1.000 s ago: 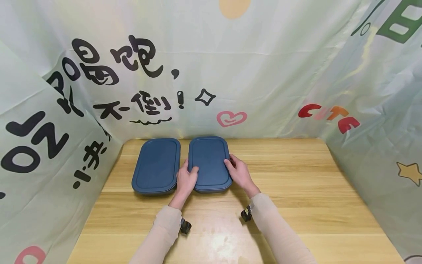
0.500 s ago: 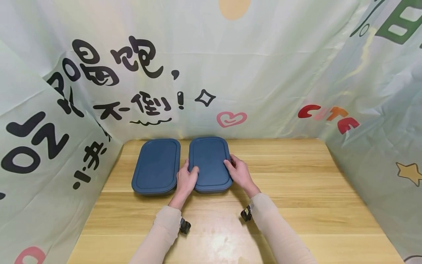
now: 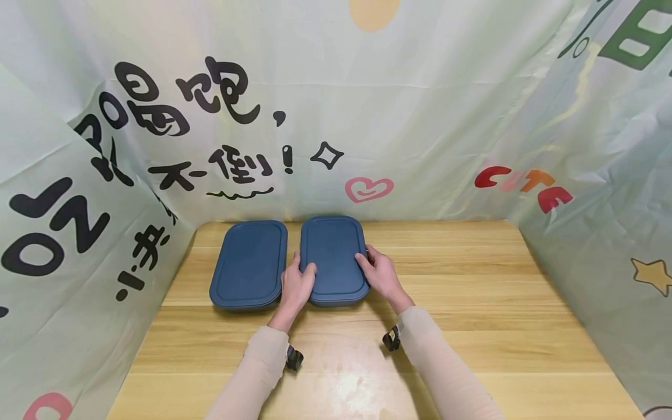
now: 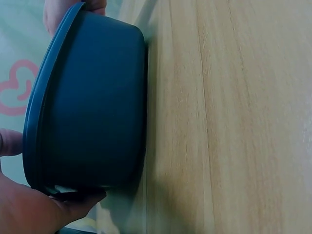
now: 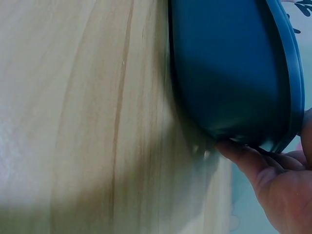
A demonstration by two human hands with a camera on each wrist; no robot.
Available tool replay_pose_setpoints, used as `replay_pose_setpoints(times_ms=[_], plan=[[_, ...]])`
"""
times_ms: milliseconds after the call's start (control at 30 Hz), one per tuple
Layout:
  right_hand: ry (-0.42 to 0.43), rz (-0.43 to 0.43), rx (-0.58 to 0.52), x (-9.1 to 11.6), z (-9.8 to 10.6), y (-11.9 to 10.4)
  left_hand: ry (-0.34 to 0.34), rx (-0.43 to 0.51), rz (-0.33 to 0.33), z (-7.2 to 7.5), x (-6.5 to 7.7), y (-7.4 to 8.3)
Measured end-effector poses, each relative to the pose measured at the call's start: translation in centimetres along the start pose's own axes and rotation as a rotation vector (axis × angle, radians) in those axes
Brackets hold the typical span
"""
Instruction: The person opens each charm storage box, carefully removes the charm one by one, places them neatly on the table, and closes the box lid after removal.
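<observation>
Two dark blue rectangular food containers with lids stand side by side near the table's back edge. My left hand [image 3: 297,283] grips the right-hand container [image 3: 335,256] at its left side, thumb on the lid and fingers down the wall. On the opposite side my right hand [image 3: 383,275] holds the same container, its thumb over the lid's edge. Both wrist views show fingers [image 5: 243,158] tucked beneath the rim against the container wall [image 4: 95,97]. The left-hand container [image 3: 249,265] sits just beyond my left hand, with a narrow gap between the two lids.
The wooden table [image 3: 462,326] stretches to the front and right of the containers. A pale printed cloth [image 3: 430,116] hangs close behind the table and along both sides. Small black cameras [image 3: 294,358] sit on the wrists.
The right-hand container shifts very slightly, a touch farther up in the head view, with both hands still gripping it. The left-hand container stays put.
</observation>
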State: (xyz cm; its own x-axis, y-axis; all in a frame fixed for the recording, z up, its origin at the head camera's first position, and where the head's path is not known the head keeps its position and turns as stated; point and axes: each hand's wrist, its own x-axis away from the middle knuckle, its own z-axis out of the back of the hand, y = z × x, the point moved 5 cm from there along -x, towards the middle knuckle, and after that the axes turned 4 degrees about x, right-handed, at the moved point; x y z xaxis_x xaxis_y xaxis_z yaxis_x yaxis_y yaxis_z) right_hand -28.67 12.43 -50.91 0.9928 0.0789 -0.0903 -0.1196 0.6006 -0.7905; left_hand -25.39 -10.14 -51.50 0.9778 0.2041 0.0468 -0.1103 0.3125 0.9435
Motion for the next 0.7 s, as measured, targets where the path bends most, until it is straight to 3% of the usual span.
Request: replay_pose_setpoints(times_ms=[267, 700], plan=[[-0.004, 0.009, 0.004, -0.14, -0.06, -0.11, 0.001, -0.008, 0.013, 0.09, 0.04, 0.21], [-0.001, 0.024, 0.038, -0.24, 0.64, -0.67, -0.007, 0.000, -0.020, 0.51, -0.39, 0.44]])
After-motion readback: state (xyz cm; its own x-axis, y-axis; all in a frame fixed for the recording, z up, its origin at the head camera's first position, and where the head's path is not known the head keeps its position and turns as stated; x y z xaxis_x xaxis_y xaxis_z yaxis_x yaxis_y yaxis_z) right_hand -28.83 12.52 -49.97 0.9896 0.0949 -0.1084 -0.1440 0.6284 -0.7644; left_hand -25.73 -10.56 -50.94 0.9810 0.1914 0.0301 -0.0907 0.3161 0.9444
